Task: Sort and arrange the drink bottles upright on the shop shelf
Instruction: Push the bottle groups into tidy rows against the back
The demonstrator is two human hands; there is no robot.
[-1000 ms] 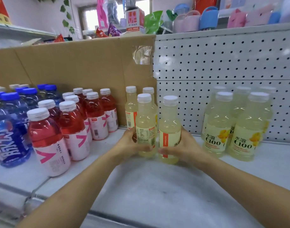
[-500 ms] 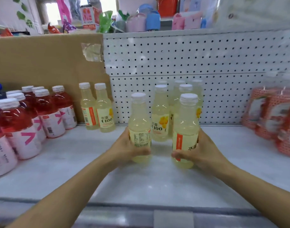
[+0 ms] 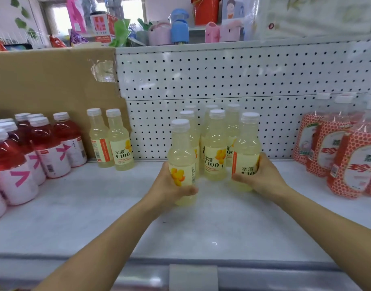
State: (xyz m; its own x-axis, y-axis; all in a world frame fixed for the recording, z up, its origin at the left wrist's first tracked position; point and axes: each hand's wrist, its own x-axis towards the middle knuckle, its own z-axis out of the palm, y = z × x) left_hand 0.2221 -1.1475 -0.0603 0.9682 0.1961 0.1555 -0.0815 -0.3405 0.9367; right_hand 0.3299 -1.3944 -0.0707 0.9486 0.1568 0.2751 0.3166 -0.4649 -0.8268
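Note:
My left hand [image 3: 170, 190] grips a pale yellow drink bottle [image 3: 181, 156] with a white cap, upright on the white shelf [image 3: 201, 223]. My right hand [image 3: 262, 177] grips a second yellow bottle [image 3: 246, 148], also upright. Both stand at the front of a cluster of several matching yellow bottles [image 3: 215, 148] against the pegboard back. Two more yellow bottles [image 3: 112, 139] stand apart to the left, by the cardboard sheet.
Red drink bottles [image 3: 48, 148] with white and pink labels crowd the shelf's left side. Bottles with red patterned labels [image 3: 346, 156] stand at the right. A cardboard sheet [image 3: 50, 80] leans at the back left. The pegboard wall [image 3: 243, 80] closes the back.
Both hands have carried their yellow bottles rightward, away from the two by the cardboard, to the front of the cluster. The left bottle has turned its flower label toward me.

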